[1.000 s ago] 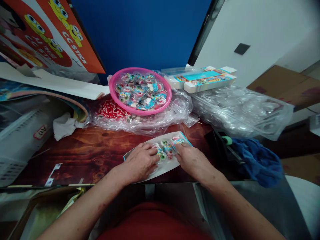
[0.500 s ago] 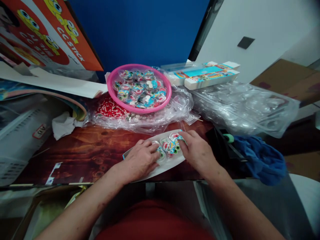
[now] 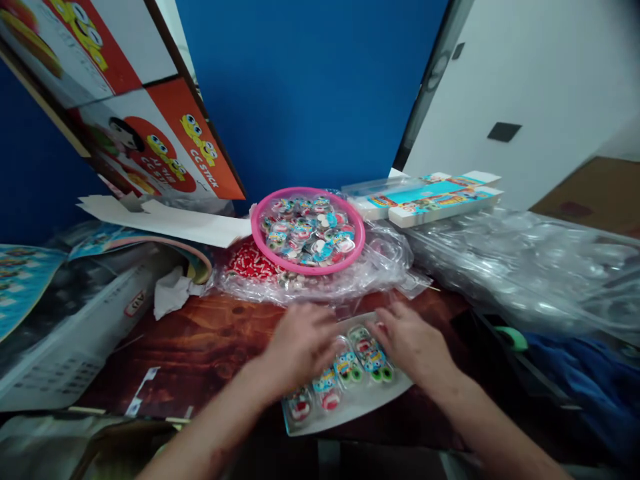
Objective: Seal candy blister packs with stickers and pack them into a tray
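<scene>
The wooden bench (image 3: 200, 340) carries a heap of clear plastic trays (image 3: 510, 267) to the right of the pink bowl (image 3: 260, 243), which is filled with wrapped colourful candies (image 3: 307, 230). Nearer the person than the bowl lies a white card tray (image 3: 360, 410) with a row of round candy packs (image 3: 350, 367), printed in blue, red and green. The left hand (image 3: 300, 343) and right hand (image 3: 413, 343) rest flat on the tray's far end, fingers spread, gripping nothing.
</scene>
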`<state>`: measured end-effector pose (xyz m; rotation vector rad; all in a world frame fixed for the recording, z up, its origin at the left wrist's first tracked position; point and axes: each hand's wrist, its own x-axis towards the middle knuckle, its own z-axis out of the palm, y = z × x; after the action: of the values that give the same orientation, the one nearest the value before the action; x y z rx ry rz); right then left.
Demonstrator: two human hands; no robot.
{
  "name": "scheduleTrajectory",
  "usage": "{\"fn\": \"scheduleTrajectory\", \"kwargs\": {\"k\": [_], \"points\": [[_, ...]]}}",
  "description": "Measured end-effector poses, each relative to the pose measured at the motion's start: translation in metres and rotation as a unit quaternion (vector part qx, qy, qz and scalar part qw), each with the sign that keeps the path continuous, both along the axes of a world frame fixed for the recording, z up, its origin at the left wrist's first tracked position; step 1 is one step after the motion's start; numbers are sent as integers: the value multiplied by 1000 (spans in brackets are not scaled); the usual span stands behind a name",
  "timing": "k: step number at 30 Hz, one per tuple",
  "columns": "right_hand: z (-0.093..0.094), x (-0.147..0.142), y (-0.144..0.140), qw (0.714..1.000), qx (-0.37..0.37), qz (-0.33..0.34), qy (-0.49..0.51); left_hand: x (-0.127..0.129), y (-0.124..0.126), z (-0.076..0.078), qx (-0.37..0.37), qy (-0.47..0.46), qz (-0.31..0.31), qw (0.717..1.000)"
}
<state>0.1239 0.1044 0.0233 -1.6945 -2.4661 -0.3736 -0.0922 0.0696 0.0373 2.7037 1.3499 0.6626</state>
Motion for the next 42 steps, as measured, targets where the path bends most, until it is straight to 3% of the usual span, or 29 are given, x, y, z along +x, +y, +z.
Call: {"fn": "scheduleTrajectory", "kwargs": {"k": [2,3,6,9,11,13,16,18,21,25,28,31,33,37,40,42], "points": [[27,-4,23,998,54,-3,36,-17,29,24,42,-32,104,993],[41,-11,39,997,61,-4,43,-24,45,36,32,4,138,990],[70,-47,89,998,-49,-2,31,-32,89,63,-109,161,132,972],[79,-83,128,992,-120,-8,22,-32,113,74,-195,189,106,957],[84,-93,138,990,-138,-17,19,-35,114,76,-192,147,113,964],[92,-85,130,992,-119,-26,34,-42,103,80,-154,85,130,976],[98,-57,82,991,-84,7,100,-53,64,86,-151,5,105,983],[87,-41,33,975,-153,61,147,-56,33,82,-246,-37,42,968],[48,-39,-36,950,-215,108,200,-53,-1,59,-374,-30,-37,926],[5,-60,-77,968,-201,67,137,-39,-13,20,-373,61,-69,923],[0,-65,-78,969,-218,88,78,-30,-17,8,-286,139,-63,946],[3,-59,-75,962,-237,113,76,-23,-28,9,-171,188,-19,967],[3,-55,-75,958,-248,123,81,-20,-38,11,-132,201,24,970],[0,-45,-68,953,-248,133,116,-20,-54,11,-159,241,30,957],[5,-18,-48,967,-166,108,163,-17,-56,11,-169,234,23,957],[12,6,-32,983,-122,72,119,-10,-52,9,-157,200,25,967]]}}
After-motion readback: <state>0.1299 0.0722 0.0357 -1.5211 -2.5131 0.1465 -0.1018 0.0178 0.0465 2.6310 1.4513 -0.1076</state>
